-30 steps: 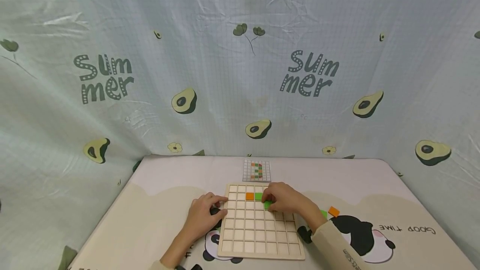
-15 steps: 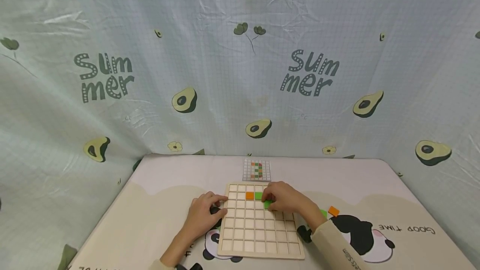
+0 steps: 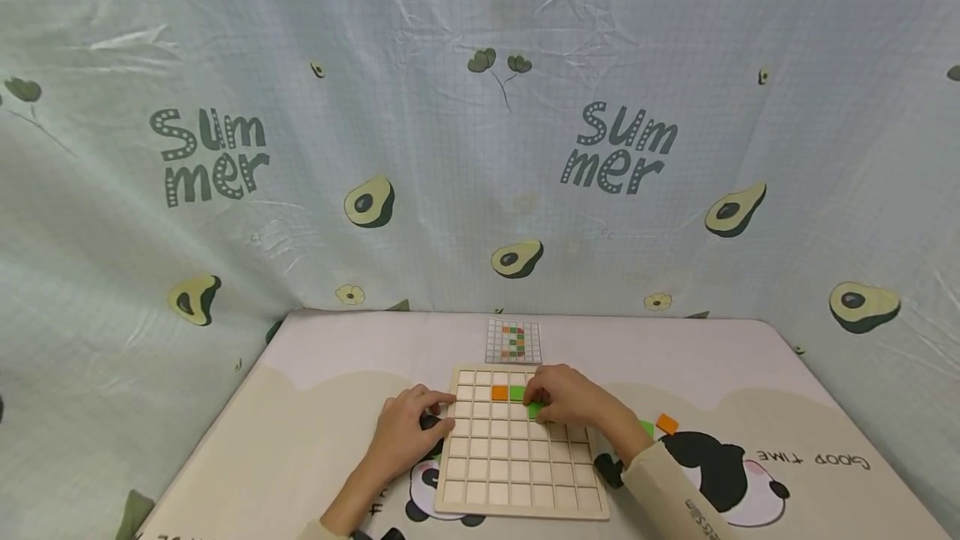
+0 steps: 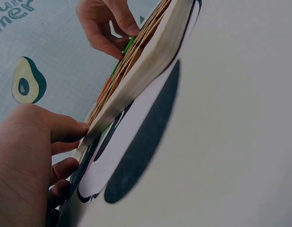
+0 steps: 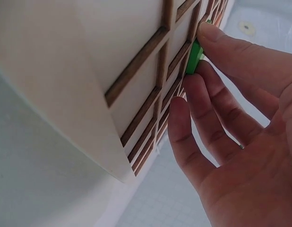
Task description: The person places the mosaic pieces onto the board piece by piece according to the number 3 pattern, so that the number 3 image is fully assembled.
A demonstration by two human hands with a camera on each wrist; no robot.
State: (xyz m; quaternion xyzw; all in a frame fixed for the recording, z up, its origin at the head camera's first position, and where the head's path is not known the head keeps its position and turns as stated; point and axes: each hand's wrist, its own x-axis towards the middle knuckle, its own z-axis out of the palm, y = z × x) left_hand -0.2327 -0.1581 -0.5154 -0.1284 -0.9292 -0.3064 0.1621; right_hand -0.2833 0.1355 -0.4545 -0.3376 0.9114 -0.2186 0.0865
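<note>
A wooden grid board [image 3: 517, 471] lies on the table. My left hand [image 3: 405, 432] touches its left edge with thumb and forefinger set apart; in the left wrist view one fingertip [image 4: 83, 128] rests right at the rim. Over the upper right squares, my right hand [image 3: 576, 398] pinches a small green square tile [image 5: 195, 57] between thumb and fingers, its edge close to the grid slats. In the second row sit an orange tile [image 3: 499, 392] and, beside it, another green tile [image 3: 517, 392]. My right fingers cover part of the upper right squares.
Behind the board lies a pattern card [image 3: 513, 342] printed with a coloured grid. A loose orange tile [image 3: 667, 423] and a green tile [image 3: 647, 427] lie to the right, partly by my forearm. A printed curtain [image 3: 450, 123] hangs behind the table.
</note>
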